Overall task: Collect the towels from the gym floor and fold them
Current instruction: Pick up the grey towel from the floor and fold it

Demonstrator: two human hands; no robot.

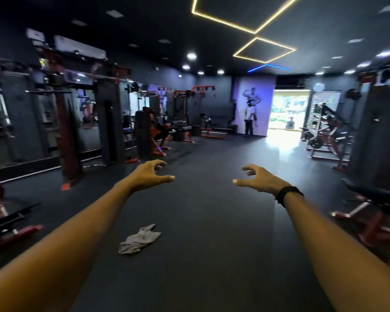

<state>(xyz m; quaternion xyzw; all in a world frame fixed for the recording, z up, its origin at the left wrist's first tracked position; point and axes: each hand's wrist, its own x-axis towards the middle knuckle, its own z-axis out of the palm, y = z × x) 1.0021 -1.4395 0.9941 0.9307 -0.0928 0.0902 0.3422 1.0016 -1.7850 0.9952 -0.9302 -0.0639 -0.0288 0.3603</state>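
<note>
Gym floor point(212, 221) | towel point(139, 239) crumpled, below left hand point(150, 174) | right hand point(260, 180), both empty, fingers loose

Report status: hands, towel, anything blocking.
Left hand and right hand both empty, fingers loosely curled, held out in the air. One grey towel crumpled on the floor, under the left forearm, untouched. Nothing lies between hands and towel.

Two bare forearms, no sleeves visible up to the frame edge. Left hand point(149, 174) bare: no ring, no band, no glove. Right hand point(262, 180) also bare, with a black wristband point(288, 194) snug at the wrist, matte, wide, possibly a fitness tracker; no face or markings readable.
</note>
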